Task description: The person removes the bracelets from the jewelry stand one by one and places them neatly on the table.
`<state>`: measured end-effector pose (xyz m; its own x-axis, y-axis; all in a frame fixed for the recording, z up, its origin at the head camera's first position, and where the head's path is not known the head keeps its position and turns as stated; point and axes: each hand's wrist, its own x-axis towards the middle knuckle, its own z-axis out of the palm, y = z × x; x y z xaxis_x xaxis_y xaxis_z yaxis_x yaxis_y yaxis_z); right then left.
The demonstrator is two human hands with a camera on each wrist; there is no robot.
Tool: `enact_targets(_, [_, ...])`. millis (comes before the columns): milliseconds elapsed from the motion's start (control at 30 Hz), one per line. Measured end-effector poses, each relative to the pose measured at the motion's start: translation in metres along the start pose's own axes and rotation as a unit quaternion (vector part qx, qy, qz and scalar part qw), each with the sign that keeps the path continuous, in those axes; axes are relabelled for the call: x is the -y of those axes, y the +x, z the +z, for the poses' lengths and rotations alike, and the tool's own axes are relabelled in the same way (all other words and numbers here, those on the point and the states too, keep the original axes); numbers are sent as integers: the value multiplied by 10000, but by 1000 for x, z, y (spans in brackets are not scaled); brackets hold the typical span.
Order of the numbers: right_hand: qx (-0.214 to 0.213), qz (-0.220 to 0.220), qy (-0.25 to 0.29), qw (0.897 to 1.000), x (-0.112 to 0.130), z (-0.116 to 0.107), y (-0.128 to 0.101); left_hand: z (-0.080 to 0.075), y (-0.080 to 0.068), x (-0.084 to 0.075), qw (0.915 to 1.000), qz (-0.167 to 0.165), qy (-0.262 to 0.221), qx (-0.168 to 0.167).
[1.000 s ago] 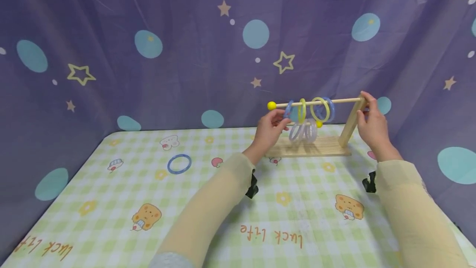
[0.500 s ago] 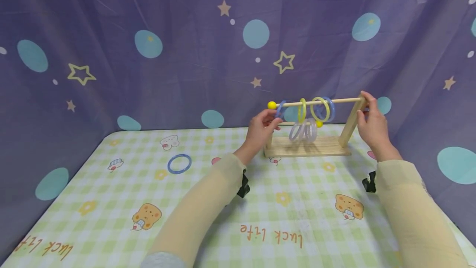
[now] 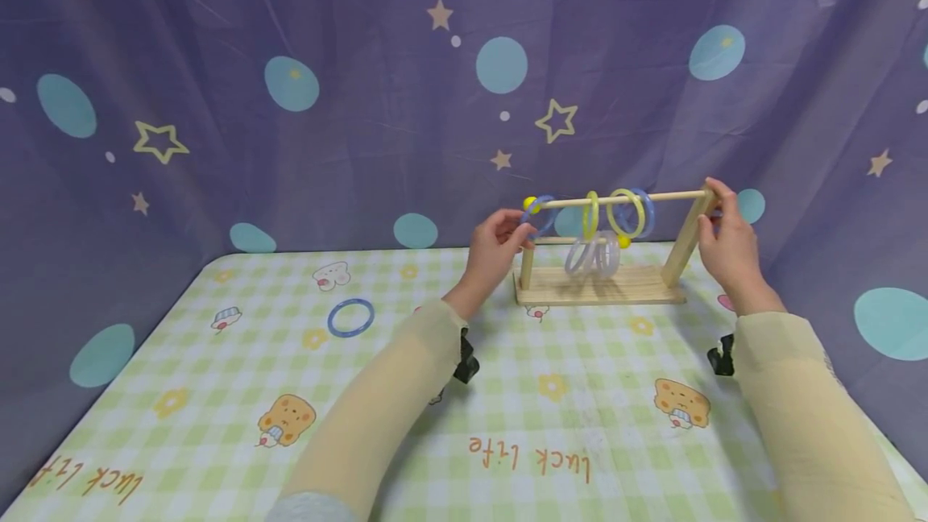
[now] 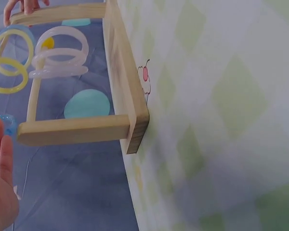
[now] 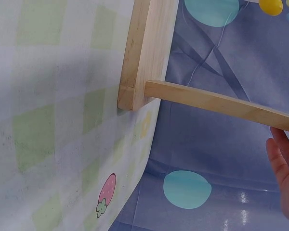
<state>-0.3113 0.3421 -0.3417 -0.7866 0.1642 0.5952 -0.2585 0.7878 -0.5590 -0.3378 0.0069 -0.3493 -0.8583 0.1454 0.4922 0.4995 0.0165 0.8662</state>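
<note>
Left hand (image 3: 491,246): I pinch blue ring (image 3: 538,217) at rod's ball end; slide straight.
Right hand (image 3: 727,244): grips rack post (image 3: 684,244); steady.

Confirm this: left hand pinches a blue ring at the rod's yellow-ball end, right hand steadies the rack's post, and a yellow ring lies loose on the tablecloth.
Not quite. The loose ring on the tablecloth is blue, not yellow, as the head view shows. The rest stands.
</note>
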Motion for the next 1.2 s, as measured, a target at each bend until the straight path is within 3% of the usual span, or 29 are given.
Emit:
enact_targets(233, [67,48,27,10000,1,0,1,-11,4,-4,9991,4,-377,-192])
enact_targets(667, [55,44,-6,10000,0,0,2,-44,-3,-13,9988,30,-414,-253])
enact_targets(867, [69,78,8,9999,2,0,2,-64,-12,-15,9992,133,-261,-278])
enact_targets(1200, [98,171,-21,9998,1,-1,-1,-94,-35,-10,9985,202,455,-232])
